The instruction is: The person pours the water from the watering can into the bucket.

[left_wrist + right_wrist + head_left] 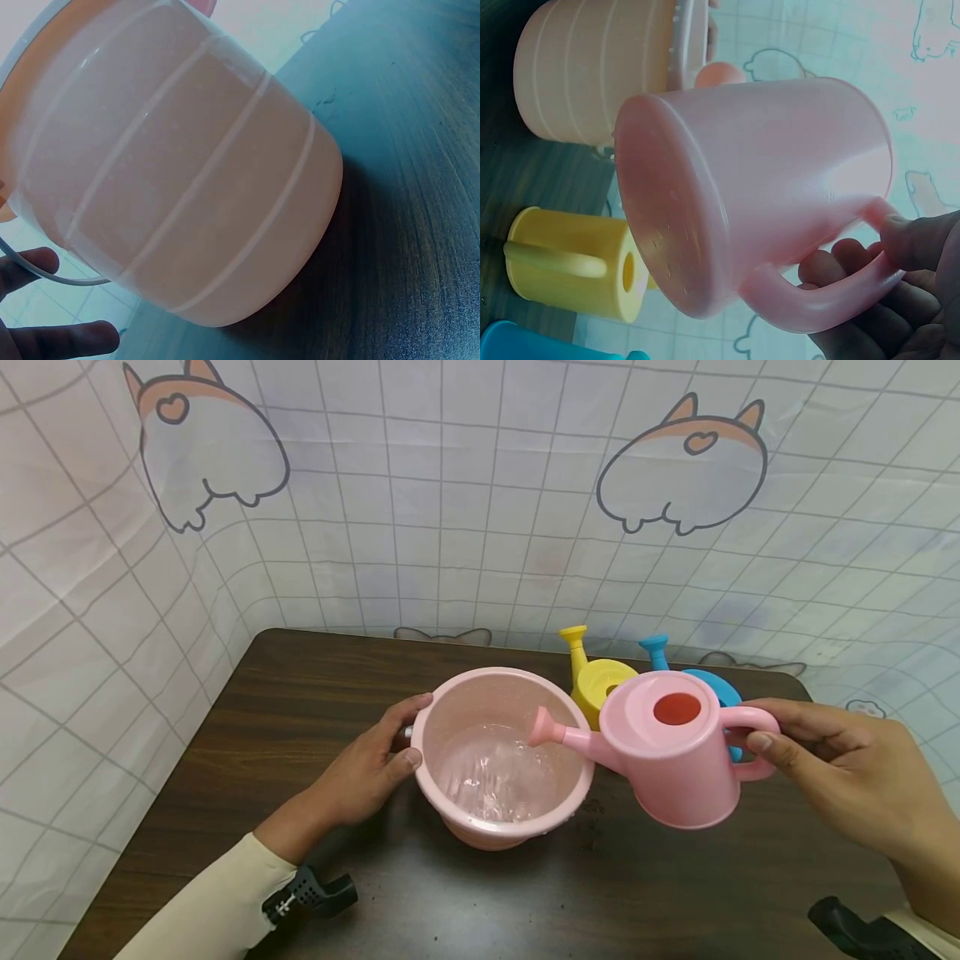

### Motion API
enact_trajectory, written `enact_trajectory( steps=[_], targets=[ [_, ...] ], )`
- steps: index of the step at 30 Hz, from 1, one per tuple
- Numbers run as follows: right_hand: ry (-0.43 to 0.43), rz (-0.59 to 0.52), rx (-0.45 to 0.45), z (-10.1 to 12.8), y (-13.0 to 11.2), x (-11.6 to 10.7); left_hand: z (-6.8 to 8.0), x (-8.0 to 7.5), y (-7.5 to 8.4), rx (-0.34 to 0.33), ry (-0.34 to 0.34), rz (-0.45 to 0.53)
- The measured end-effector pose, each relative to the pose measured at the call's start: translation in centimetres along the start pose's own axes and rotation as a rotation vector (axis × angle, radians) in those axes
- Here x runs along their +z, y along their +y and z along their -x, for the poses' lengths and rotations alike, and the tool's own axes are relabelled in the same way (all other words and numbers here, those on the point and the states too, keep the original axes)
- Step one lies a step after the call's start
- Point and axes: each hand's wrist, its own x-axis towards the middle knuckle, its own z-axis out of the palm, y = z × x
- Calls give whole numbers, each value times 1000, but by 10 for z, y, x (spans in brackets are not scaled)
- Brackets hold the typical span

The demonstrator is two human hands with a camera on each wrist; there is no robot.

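A pink bucket (450, 727) with water in it stands on the dark wooden table (300, 693). My left hand (375, 764) grips its left rim, thumb on the edge; the bucket's side (187, 180) fills the left wrist view. My right hand (817, 752) holds a pink watering can (675, 752) by its handle, lifted and tilted left, with the spout (551, 731) over the bucket's right rim. In the right wrist view the pink can (780, 187) shows its base, and my fingers (855, 307) curl through the handle.
A yellow watering can (596, 681) and a blue watering can (708, 681) stand behind the pink one, near the table's back edge. A white gridded cloth (480, 510) with cartoon prints walls in the table at the back and left.
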Motion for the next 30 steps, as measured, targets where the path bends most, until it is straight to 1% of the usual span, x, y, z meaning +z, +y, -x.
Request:
enact_trajectory(
  steps=[12, 24, 30],
  targets=[
    [-6, -23, -23, -1, 1, -1, 0, 0, 1, 2, 0, 8],
    [5, -24, -4, -2, 1, 0, 0, 0, -1, 2, -4, 1],
    [0, -25, -16, -3, -1, -1, 0, 0, -1, 8, -3, 5]
  ],
)
